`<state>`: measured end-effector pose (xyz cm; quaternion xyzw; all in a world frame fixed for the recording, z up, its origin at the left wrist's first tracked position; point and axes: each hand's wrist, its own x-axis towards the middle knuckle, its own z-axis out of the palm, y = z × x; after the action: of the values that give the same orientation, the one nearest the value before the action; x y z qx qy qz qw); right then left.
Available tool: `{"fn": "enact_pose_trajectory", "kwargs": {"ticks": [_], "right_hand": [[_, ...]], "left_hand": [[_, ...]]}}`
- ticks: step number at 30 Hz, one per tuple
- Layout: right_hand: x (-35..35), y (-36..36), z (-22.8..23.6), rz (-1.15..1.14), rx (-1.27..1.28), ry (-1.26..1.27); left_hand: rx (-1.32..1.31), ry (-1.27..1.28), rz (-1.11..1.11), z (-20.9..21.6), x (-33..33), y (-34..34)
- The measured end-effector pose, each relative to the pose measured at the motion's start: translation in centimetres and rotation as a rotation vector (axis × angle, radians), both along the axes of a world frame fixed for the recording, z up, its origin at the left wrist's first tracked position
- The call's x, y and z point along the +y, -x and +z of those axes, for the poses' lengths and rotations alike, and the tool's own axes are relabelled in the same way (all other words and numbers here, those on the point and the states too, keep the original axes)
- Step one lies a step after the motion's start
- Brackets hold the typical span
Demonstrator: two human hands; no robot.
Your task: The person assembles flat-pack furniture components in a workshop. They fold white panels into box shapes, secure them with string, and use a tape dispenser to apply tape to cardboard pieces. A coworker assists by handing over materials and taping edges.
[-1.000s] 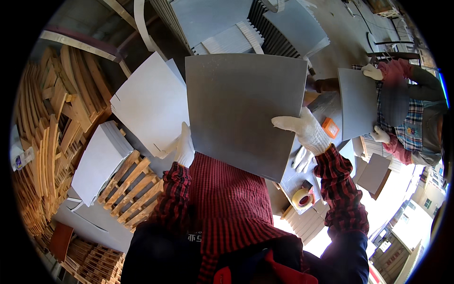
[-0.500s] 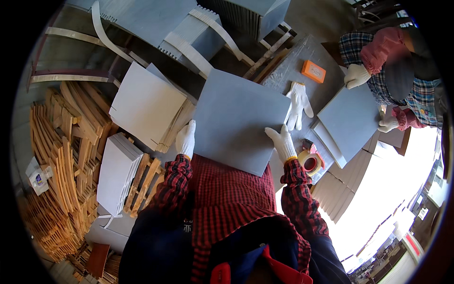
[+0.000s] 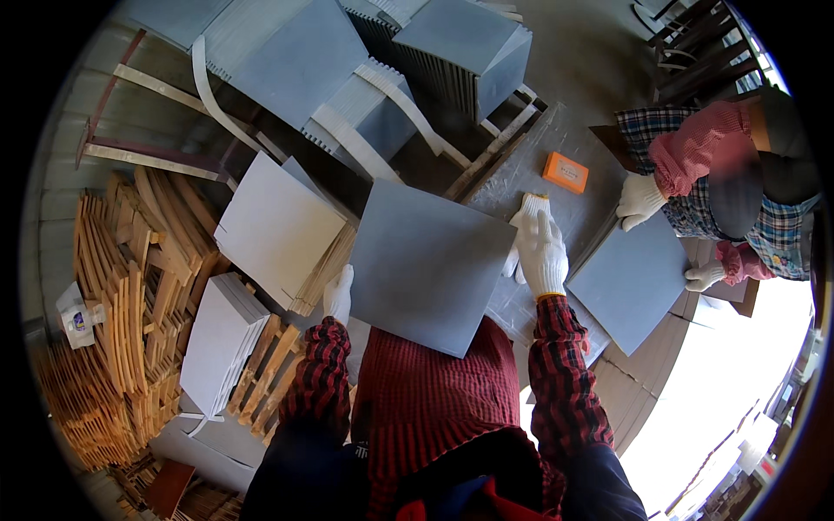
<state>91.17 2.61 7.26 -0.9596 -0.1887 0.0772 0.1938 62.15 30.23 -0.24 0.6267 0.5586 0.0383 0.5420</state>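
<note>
A square grey panel (image 3: 433, 269) lies slanted in front of me, its near corner over my checked apron. My left hand (image 3: 338, 295), in a white knit glove, grips the panel's left edge, with part of its fingers hidden. To the right of the panel, my gloved right hand (image 3: 545, 258) rests on a loose white glove (image 3: 529, 208), fingers stretched out and pointing away from me. It is apart from the panel, and covers much of the loose glove.
An orange box (image 3: 565, 172) lies on the worn grey table (image 3: 504, 187). At right, a co-worker's gloved hands touch another grey panel (image 3: 632, 280). White boards (image 3: 278, 230) lean at left beside wooden slats (image 3: 130, 321). Stacked grey panels (image 3: 300, 65) stand at the back.
My right hand has left the panel's right edge and moved onto the loose glove. The tape dispenser is now hidden. The panel appears lower in view, with my left hand still at its edge.
</note>
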Motion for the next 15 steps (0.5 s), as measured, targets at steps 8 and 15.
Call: {"fn": "enact_pose_trajectory", "kwargs": {"ticks": [8, 15], "right_hand": [[-0.8, -3.7, -6.4, -0.245, 0.01, -0.074], [-1.7, -1.4, 7.0, -0.181, 0.052, -0.35]], "left_hand": [[-0.058, 0.043, -0.021, -0.2, -0.6, 0.0], [0.097, -0.047, -0.05, -0.7, -0.8, 1.0]]}}
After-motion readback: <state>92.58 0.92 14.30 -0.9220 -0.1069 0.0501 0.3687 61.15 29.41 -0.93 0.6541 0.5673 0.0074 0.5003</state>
